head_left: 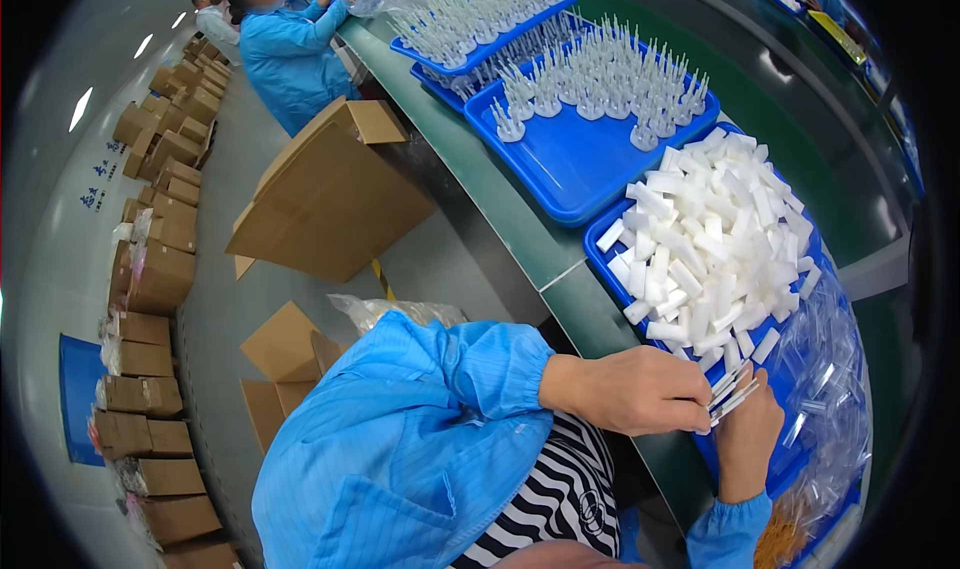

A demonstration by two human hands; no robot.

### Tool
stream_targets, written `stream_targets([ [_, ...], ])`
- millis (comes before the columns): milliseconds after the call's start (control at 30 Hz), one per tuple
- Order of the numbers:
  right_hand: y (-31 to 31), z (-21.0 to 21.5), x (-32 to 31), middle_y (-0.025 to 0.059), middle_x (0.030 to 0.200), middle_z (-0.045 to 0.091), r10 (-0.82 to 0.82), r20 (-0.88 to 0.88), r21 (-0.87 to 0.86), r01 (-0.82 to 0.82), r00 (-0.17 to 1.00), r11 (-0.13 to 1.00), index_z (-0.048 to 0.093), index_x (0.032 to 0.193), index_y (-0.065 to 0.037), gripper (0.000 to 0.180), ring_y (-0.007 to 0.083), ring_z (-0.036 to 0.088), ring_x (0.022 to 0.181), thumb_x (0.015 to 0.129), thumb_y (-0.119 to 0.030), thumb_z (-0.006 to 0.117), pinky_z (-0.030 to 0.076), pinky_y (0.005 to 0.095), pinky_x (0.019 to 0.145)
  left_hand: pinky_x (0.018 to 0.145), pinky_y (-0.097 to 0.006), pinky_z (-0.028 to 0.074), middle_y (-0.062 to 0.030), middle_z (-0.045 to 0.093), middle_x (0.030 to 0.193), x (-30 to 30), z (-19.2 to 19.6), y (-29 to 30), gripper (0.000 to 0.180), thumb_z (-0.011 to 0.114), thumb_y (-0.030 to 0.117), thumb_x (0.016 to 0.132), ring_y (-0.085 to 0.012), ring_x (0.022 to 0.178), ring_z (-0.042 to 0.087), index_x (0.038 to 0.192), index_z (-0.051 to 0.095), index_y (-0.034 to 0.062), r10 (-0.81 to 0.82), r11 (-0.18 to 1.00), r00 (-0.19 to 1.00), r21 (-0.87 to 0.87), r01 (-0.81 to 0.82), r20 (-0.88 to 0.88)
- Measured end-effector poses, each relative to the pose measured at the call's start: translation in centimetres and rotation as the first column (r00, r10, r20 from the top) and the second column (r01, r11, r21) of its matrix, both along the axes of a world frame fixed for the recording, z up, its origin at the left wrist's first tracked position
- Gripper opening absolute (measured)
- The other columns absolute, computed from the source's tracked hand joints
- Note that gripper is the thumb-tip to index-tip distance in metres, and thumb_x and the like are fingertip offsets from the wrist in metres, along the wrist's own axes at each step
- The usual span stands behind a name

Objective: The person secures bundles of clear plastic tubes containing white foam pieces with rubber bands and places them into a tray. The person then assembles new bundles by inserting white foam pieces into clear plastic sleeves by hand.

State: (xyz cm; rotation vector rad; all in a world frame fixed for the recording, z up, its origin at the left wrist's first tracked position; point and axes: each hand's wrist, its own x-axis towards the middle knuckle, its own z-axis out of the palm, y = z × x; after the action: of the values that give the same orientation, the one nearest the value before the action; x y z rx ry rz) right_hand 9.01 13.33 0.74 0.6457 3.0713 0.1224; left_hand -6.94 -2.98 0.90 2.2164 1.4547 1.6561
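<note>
My left hand (640,389) reaches in from the left, its fingers pinched at the base of a small clear plastic piece with several thin white prongs (735,397). My right hand (752,431) comes up from the lower edge and is closed about the prong side of the same piece. Both hands meet over the near edge of a blue tray heaped with white rectangular blocks (715,234). Clear plastic tubes (825,369) lie just beyond my right hand. What the right fingertips touch is partly hidden.
Farther along the green bench (480,159), a blue tray (570,169) holds upright pronged pieces, beside stacked trays (480,29) of the same. Small orange parts (785,529) lie at the lower right. Open cardboard boxes (330,199) stand left of the bench. A co-worker in blue (295,54) works beyond.
</note>
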Motion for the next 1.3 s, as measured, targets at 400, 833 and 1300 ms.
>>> stream_targets([
  [400,-0.4,2.1,2.8,0.0159,0.1,0.06,-0.36,-0.334,-0.572,0.117,0.871,0.812,0.061,0.112,0.0,0.018,0.0285,0.058,0.077,0.095,-0.002,0.055,0.048,0.0359,0.071,0.062,-0.031,0.053,-0.0077,0.06,0.093,0.9,0.2,-0.3,0.012,0.067,0.006,0.085,-0.0231,0.08,0.063,0.097,0.066,0.003,-0.016,0.996,0.998,-0.088,0.021,0.063],
  [833,-1.4,1.7,5.0,0.0172,0.119,0.064,-0.714,-0.365,-0.928,-0.171,0.598,0.331,0.052,0.128,0.001,0.031,0.0195,0.062,0.108,0.098,-0.008,0.055,0.049,0.0295,0.09,0.06,-0.033,0.054,-0.0061,0.063,0.09,1.6,-0.9,0.9,0.021,0.072,0.008,0.076,-0.0229,0.073,0.064,0.096,0.07,0.0108,-0.014,0.983,1.0,-0.184,0.014,0.0],
  [1300,-3.5,1.6,6.0,0.007,0.098,0.068,-0.814,-0.367,-0.93,-0.21,0.45,0.303,0.062,0.114,0.001,0.023,0.011,0.063,0.088,0.093,-0.009,0.063,0.049,0.0245,0.082,0.063,-0.032,0.051,-0.0087,0.058,0.094,2.7,-0.1,1.5,0.026,0.076,-0.002,0.074,-0.0226,0.078,0.062,0.098,0.07,0.006,-0.195,0.904,0.975,-0.367,0.22,0.104],
])
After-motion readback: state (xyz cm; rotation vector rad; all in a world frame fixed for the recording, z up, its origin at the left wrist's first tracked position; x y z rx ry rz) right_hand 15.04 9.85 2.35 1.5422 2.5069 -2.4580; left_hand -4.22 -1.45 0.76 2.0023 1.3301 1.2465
